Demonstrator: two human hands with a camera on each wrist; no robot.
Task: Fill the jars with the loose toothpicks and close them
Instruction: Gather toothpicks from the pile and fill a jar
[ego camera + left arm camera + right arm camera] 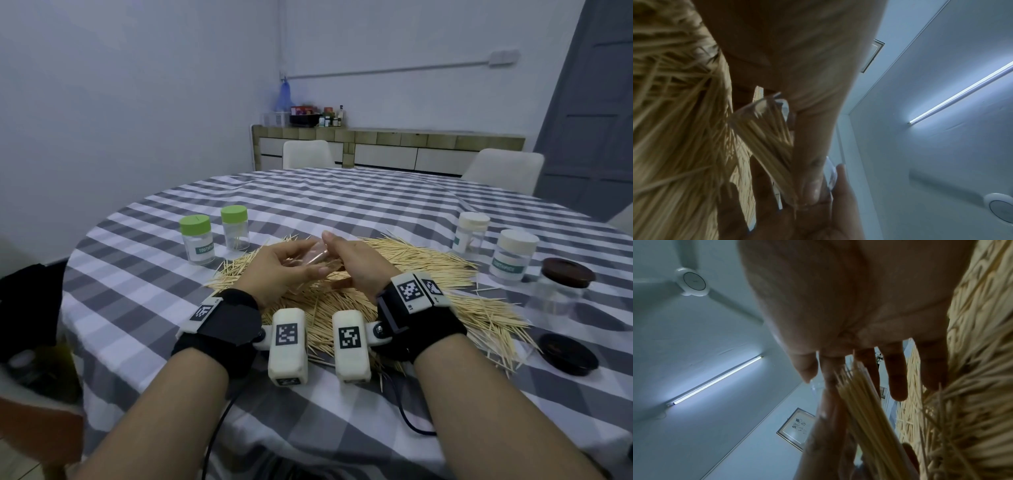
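Scene: a person sat at a round tabletop (pixel 137 308) under a grey-and-white checked cloth, with a wide heap of loose toothpicks (pixel 428 274) at its middle.
Held jar: a small clear jar (pixel 313 260), lidless and tilted, was lifted just above the heap between both hands.
Left hand: the left hand (pixel 274 270) cradled the jar from below, fingers (pixel 812 178) curled round its glass wall.
Right hand: the right hand (pixel 352 263) pressed a bundle of toothpicks (pixel 863 402) toward the jar mouth; its fingers (pixel 898 378) were mostly straight, and whether they pinched the bundle could not be told.
Left of the heap: two green-lidded jars (pixel 197 240) stood closed.
Right of the heap: two cream-lidded jars (pixel 512 257) stood closed, beside a brown-lidded jar (pixel 561 287) and a loose brown lid (pixel 568 353).
Handling, as a judgement: the toothpicks looked light, stiff and sharp-tipped, apt to scatter unless kept parallel and held at mid-length; the jar looked smooth, slippery and possibly breakable, best gripped around its body.
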